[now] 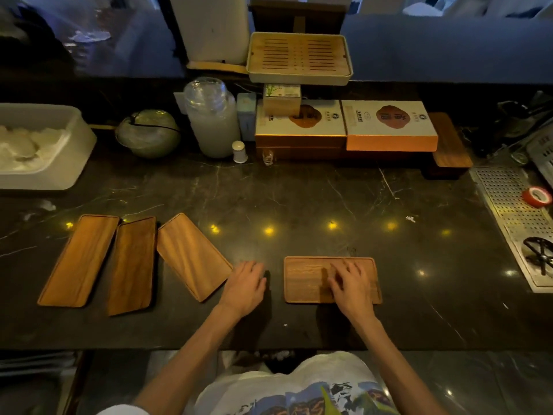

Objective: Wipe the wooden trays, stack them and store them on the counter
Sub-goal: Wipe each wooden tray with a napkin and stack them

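Three long wooden trays lie side by side on the dark marble counter (299, 199) at the left: one far left (78, 260), one in the middle (133, 265), one angled (191, 256). A fourth wooden tray (305, 280) lies crosswise in front of me. My right hand (351, 284) rests flat on that tray, fingers spread, holding nothing. Between the angled tray and the fourth tray, my left hand (245, 284) lies palm down on the counter with its fingers apart, just beside the angled tray's near corner. No cloth is visible.
At the back stand a white tub (45, 145), a round green jar (148, 133), a frosted plastic bottle (212, 118), flat boxes (389, 124) and a slatted bamboo tea tray (299, 58). A perforated metal drain board (508, 205) with a red tape roll (537, 197) lies at right.
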